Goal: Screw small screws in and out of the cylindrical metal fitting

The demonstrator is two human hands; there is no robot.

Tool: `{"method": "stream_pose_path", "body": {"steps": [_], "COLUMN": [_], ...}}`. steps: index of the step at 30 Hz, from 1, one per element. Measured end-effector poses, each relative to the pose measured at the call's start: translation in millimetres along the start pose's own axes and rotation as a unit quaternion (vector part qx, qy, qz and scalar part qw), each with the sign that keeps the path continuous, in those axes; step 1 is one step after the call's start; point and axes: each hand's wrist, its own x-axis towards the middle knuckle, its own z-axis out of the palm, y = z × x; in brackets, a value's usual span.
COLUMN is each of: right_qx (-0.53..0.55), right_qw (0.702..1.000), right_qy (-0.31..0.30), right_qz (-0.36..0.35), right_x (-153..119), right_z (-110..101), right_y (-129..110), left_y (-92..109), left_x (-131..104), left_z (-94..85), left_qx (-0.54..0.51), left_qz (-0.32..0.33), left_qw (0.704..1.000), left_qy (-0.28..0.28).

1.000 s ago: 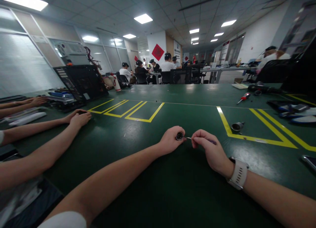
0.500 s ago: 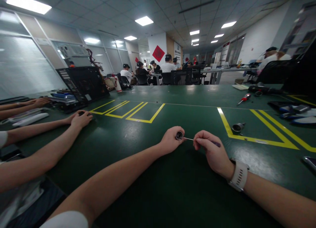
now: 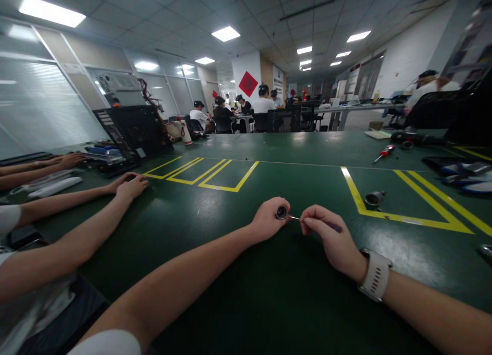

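"Is there any writing to read?"

"No words or numbers are legible. A red diamond sign (image 3: 248, 84) stands out on a white pillar (image 3: 238, 65) at the far side of the room."

"What about lettering?"

"Dark lettering (image 3: 278, 77) runs down a pale wall panel (image 3: 275, 72) just right of the pillar, too small to read."
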Motion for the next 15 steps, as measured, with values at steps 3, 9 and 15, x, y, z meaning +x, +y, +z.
{"method": "stream_pose_path", "body": {"steps": [3, 9, 15], "right_qx": [0.004, -0.01, -0.014], "right_qw": [1.0, 1.0, 1.0], "right_qy": [0.009, 0.006, -0.003], "right_qz": [-0.001, -0.003, -0.01], "right_x": [-0.5, -1.3, -1.3], "right_z": [-0.2, -0.2, -1.2], "right_y": [0.7, -0.2, 0.3], "left_y": [-0.5, -2.1, -2.1], "left_x": [-0.2, -0.8, -0.7], "left_z": [-0.2, 0.3, 0.2], "left_qx": [0.001, 0.007, 0.004], "left_qz": [0.004, 0.005, -0.011], "left_qw": [1.0, 1.0, 1.0], "left_qy": [-0.002, -0.002, 0.012]}}
